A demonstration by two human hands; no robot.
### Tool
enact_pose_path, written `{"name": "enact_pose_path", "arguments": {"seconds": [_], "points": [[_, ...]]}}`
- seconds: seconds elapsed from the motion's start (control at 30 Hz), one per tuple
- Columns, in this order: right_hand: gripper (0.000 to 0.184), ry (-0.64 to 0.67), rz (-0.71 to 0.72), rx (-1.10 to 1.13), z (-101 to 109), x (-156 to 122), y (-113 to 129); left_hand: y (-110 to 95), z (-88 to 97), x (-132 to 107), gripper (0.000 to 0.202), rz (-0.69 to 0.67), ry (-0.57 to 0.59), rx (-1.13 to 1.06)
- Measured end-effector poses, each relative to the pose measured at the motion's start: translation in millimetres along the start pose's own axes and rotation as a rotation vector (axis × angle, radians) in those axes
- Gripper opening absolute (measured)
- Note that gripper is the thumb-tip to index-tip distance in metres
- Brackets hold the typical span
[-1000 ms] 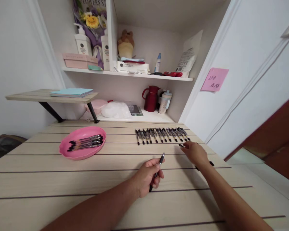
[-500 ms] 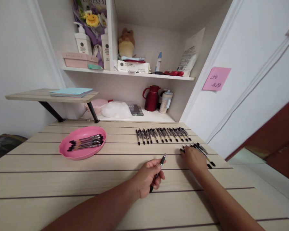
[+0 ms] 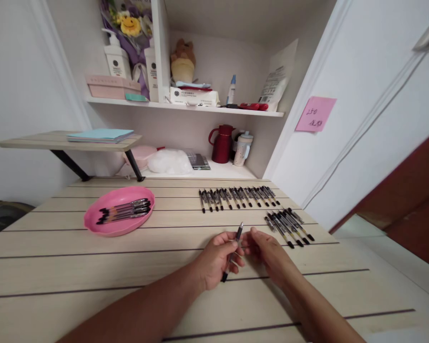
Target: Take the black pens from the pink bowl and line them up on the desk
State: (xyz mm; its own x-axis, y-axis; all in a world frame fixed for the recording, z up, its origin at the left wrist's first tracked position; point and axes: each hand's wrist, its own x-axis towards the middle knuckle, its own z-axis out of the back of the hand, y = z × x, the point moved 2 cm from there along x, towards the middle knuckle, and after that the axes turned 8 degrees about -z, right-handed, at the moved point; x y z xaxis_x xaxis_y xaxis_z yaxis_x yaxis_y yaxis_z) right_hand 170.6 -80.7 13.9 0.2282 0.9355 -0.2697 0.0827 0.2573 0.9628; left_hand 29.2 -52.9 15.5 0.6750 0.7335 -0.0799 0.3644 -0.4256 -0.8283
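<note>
Over the near middle of the table (image 3: 93,267), left hand (image 3: 216,261): fingers curled shut around the lower half of a black pen (image 3: 238,234), thumb on top.
Pen: slanted, its upper end pointing away from the person and slightly right, its lower end showing under the left fist, lifted off the wood.
Right hand (image 3: 268,250): loosely half-curled, fingertips right next to the pen's upper half; whether they pinch it cannot be told.
Loose pens (image 3: 288,227): a slanted cluster flat on the table, just right of the right hand and apart from it.
Row of pens (image 3: 236,197): side by side, farther back, beyond both hands.
Pink dish (image 3: 93,224): well to the left, with several pens lying in it.
Path: bare wood between the hands and the dish.
</note>
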Motion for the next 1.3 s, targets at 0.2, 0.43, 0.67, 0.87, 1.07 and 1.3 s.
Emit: {"name": "enact_pose_path", "arguments": {"seconds": [0.2,0.43,0.67,0.87,1.07,1.3], "points": [[0.036,0.008,0.047,0.233,-22.3,6.4,12.2,0.2,0.7,0.9,0.027,-0.009,-0.036,-0.032],[0.030,-0.048,0.103,0.291,-32.4,16.6,7.1,3.7,2.7,2.4,0.028,-0.008,-0.112,0.032],[0.022,0.142,0.067,0.396,-30.7,13.2,7.7,0.4,-0.3,0.9,0.030,0.024,-0.051,0.026],[0.029,0.240,0.005,0.464,-32.4,12.4,8.7,-1.9,-2.0,-0.1,0.025,0.008,-0.039,0.021],[0.026,0.225,0.055,0.347,-33.7,9.0,9.7,0.9,0.3,1.7,0.024,-0.010,-0.052,0.027],[0.027,0.266,0.032,0.412,-34.1,10.2,9.4,-0.3,-0.5,2.2,0.027,-0.015,-0.064,0.022]]}}
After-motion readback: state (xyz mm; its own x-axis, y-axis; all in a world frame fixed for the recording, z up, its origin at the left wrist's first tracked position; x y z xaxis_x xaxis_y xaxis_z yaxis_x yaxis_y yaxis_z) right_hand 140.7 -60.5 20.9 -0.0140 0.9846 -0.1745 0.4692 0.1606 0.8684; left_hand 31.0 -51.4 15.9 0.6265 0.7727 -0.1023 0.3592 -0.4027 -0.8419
